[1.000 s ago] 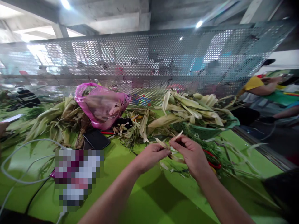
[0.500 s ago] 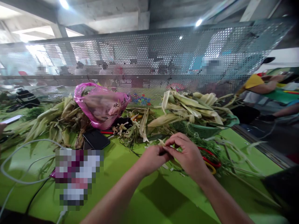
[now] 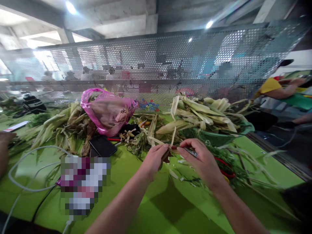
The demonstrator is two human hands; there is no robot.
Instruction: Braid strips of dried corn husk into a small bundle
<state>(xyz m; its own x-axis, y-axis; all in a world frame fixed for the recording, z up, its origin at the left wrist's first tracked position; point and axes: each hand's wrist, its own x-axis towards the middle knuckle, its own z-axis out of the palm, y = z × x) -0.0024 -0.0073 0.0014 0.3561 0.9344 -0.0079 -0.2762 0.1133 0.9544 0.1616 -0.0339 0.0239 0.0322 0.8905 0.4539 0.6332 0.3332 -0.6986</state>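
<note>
My left hand is closed, pinching pale corn husk strips that stick up and out past the fingertips. Close beside it, my right hand is closed around a slim silver tool, mostly hidden by the fingers, so its kind is unclear. Something small and reddish shows between the two hands. Below them, husk scraps lie scattered on the green table. Red handles, partly covered by my right wrist, lie among green sprigs.
Corn husks fill a green basket at the back right. A pink plastic bag, more husks and a black phone are left of centre. White cables loop at left. Another person's hand is at the left edge.
My hands have moved apart slightly. Husk strips now stand up from my left hand, and the silver tool shows in my right. Another person's hand has come further in at the left.
</note>
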